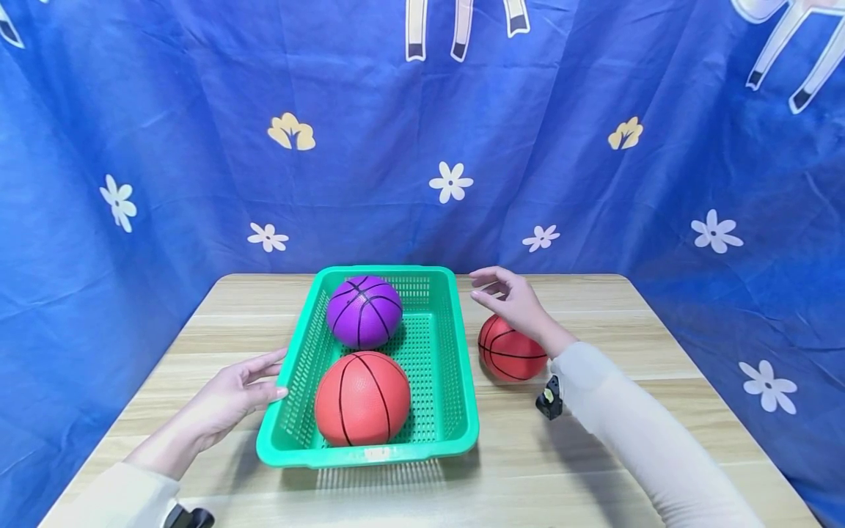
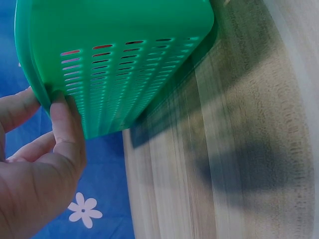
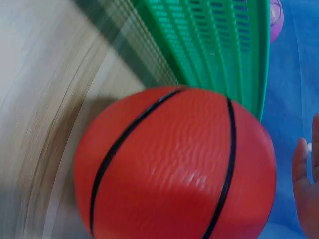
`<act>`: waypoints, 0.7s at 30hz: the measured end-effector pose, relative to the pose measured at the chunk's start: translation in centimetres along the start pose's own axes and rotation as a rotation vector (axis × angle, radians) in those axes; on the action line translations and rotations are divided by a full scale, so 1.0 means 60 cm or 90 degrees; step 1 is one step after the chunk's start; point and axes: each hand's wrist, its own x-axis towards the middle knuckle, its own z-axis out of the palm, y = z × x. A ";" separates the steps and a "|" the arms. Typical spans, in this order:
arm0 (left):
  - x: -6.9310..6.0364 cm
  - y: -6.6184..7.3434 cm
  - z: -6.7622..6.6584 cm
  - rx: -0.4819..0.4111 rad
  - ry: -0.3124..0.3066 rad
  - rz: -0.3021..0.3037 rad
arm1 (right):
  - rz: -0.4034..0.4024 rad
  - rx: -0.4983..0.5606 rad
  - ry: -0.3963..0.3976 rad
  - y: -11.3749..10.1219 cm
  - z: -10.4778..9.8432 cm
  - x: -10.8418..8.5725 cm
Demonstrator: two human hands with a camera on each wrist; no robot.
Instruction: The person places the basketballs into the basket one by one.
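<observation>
A green basket holds a purple ball at its far end and a red ball at its near end. My left hand grips the basket's left rim; in the left wrist view, the hand has its thumb and fingers at the rim of the green basket. Another red ball rests on the table right of the basket. Over its far side hovers my right hand, fingers loosely bent and holding nothing. The right wrist view shows that ball close up, the hand beside it.
Beneath everything is a light wooden table. A blue curtain with flower and animal prints hangs behind it and along both sides. Dark devices are strapped at both wrists, the right one near the outside ball.
</observation>
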 end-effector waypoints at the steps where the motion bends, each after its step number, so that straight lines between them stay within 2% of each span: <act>1: 0.000 0.000 0.000 0.001 0.001 0.000 | 0.001 -0.003 0.007 0.002 -0.004 -0.001; 10: 0.000 -0.001 0.000 -0.004 0.000 0.001 | 0.014 -0.034 0.056 0.022 -0.032 -0.020; 18: -0.001 -0.002 -0.001 -0.017 -0.004 0.003 | 0.041 -0.040 0.082 0.039 -0.046 -0.041; 21: -0.001 0.000 0.000 -0.022 -0.005 0.003 | 0.037 -0.052 0.082 0.046 -0.050 -0.052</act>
